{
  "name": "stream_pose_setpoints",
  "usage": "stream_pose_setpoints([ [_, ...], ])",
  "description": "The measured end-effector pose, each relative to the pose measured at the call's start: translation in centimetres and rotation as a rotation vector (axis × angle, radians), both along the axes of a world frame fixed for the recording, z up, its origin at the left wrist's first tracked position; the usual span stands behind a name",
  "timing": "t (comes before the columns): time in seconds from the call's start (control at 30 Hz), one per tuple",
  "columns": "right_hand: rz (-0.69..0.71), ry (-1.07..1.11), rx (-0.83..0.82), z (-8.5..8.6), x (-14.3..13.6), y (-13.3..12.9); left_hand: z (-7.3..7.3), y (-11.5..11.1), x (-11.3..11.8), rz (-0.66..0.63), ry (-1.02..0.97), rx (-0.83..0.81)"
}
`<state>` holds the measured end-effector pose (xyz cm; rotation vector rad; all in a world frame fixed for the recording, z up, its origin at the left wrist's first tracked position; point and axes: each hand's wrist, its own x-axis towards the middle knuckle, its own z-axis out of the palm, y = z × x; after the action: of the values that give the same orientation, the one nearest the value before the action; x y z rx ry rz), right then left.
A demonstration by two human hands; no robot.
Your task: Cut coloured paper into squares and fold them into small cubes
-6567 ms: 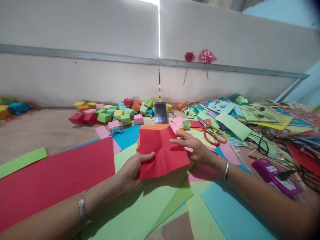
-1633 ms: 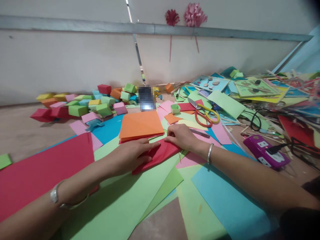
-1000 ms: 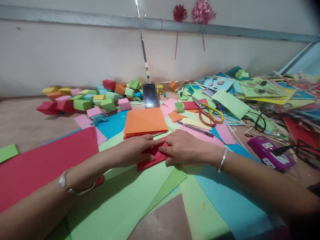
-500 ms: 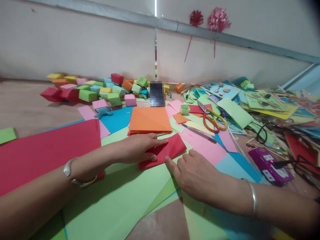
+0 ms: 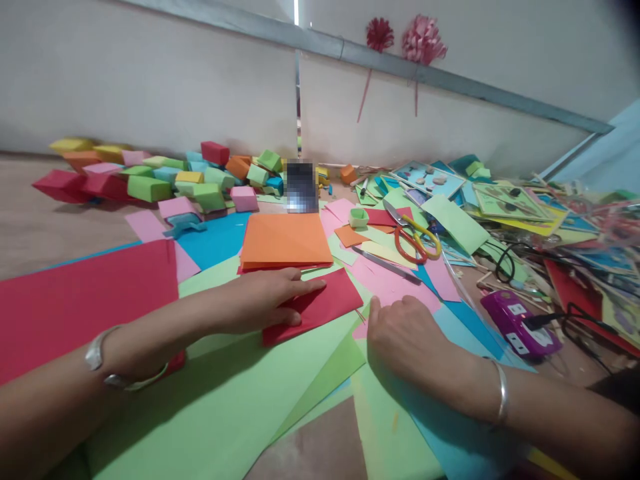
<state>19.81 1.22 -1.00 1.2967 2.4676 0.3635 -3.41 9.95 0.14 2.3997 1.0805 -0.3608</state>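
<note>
A folded red paper (image 5: 327, 303) lies flat on a large light green sheet (image 5: 215, 393). My left hand (image 5: 273, 297) rests on its left part, index finger and thumb spread apart on the paper. My right hand (image 5: 405, 337) is just to the right of the red paper, apart from it, fingers curled in and knuckles up; whether anything is inside is hidden. Behind the red paper sits a stack of orange paper (image 5: 285, 240) with red sheets beneath.
Scissors (image 5: 417, 240) and a thin blade (image 5: 387, 265) lie at centre right. A purple power strip (image 5: 520, 323) with cables is further right. Paper boxes (image 5: 150, 188) line the back left; a large red sheet (image 5: 90, 300) lies left.
My right hand has moved off the edge of the red paper to the right. The red paper's right part now lies flatter. My left hand still presses on it. The view has shifted slightly.
</note>
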Motion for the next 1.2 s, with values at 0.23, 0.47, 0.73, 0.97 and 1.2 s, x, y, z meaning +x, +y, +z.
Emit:
stream_pose_setpoints([
  [0.23,0.208,0.103,0.019,0.5,-1.9,1.3,0.1,-0.1,-0.1,0.008,0.025,0.037],
  [0.47,0.374,0.18,0.112,-1.4,-0.9,2.3,-0.4,-1.3,2.4,0.165,0.04,0.234],
  [0.73,0.378,0.186,0.116,-1.3,-0.9,2.2,0.0,-1.7,2.1,0.182,0.124,0.231],
  [0.97,0.301,0.122,-0.046,-0.3,-1.1,2.5,2.0,-1.3,0.1,0.157,0.332,0.115],
  [1.2,0.262,0.116,-0.09,-0.5,-1.3,2.4,3.0,-1.8,-1.7,0.088,0.447,0.232],
])
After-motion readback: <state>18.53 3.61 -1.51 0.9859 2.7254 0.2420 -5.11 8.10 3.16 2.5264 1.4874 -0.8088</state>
